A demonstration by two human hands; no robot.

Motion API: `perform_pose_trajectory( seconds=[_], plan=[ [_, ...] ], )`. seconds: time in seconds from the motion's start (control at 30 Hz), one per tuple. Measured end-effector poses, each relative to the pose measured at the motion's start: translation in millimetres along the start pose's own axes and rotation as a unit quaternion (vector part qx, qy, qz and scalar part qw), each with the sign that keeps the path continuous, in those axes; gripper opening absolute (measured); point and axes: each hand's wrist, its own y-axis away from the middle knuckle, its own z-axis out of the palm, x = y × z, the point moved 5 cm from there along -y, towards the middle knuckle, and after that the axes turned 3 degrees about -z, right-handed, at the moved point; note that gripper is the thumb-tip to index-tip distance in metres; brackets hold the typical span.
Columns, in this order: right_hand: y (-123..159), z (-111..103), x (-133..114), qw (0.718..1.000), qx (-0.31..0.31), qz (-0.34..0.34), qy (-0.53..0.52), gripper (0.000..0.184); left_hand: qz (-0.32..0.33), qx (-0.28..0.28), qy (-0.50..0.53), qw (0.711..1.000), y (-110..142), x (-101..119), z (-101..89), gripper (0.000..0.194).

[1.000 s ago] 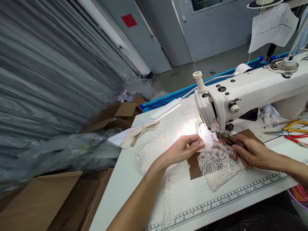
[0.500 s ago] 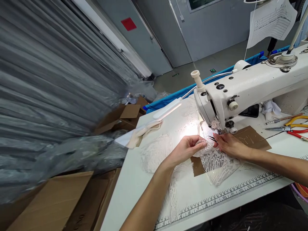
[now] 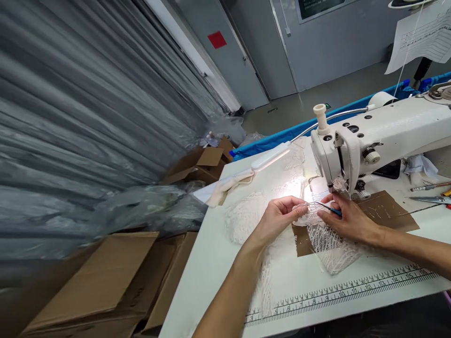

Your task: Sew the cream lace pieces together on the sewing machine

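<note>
- Left hand (image 3: 276, 220): fingers pinching white openwork lace fabric (image 3: 312, 217).
- Right hand (image 3: 352, 221): fingers gripping slim dark-blue tweezers (image 3: 334, 211).
- White metal sewing machine (image 3: 398, 127): right, far side.

Passage lies over the ruler (image 3: 331, 298); sewing machine (image 3: 398, 126) crowds right hand (image 3: 347, 218).

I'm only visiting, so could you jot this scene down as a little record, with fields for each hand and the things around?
Left hand: pinching white lacy fabric
Right hand: holding a slim dark tool with a blue part, tip near the left fingertips
Below: more lace, partly over a brown sheet
Machine: white sewing machine, just beyond the right hand
Light: lit lamp
Table: ruler marks along the near edge
Beside table: cardboard boxes
</note>
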Motion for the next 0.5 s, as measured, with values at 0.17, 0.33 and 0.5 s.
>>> perform_pose_trajectory(
  seconds=[0.17, 0.33, 0.5],
  plan=[
    [-4, 0, 0, 0.999, 0.002, -0.039, -0.027, 0.029, -0.014, 0.005, 0.033, 0.999, -1, -3, -3.1, 0.041],
    [1, -5, -5, 0.998, -0.021, -0.056, 0.003, 0.039, -0.031, -0.015, 0.061, 0.998, 1, -3, 2.1, 0.036],
    [4, -6, -4, 0.991, -0.006, -0.111, 0.075, 0.051, -0.048, -0.019, 0.028, 0.998, 4, -3, 8.6, 0.034]
  ],
)
